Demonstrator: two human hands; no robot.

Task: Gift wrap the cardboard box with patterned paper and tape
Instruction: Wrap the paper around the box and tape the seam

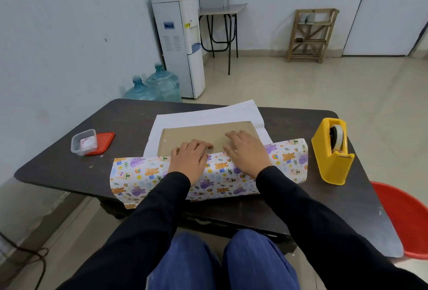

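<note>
A flat brown cardboard box (203, 134) lies on the white underside of the patterned paper (139, 174) in the middle of the dark table (69, 164). The near flap of the paper, printed with bears and purple animals, is folded up over the box's front edge. My left hand (188, 160) lies on that flap with its fingers bent at the paper's edge. Beside it, my right hand (246, 150) lies flat across the flap's edge and the bare cardboard, fingers straight. The far white part of the paper (208, 113) lies spread out behind the box.
A yellow tape dispenser (332, 153) stands at the table's right side. A small clear plastic container (83, 142) and its red lid (104, 142) sit at the left. A red plastic seat (407, 215) is beside the table on the right. My knees are under the front edge.
</note>
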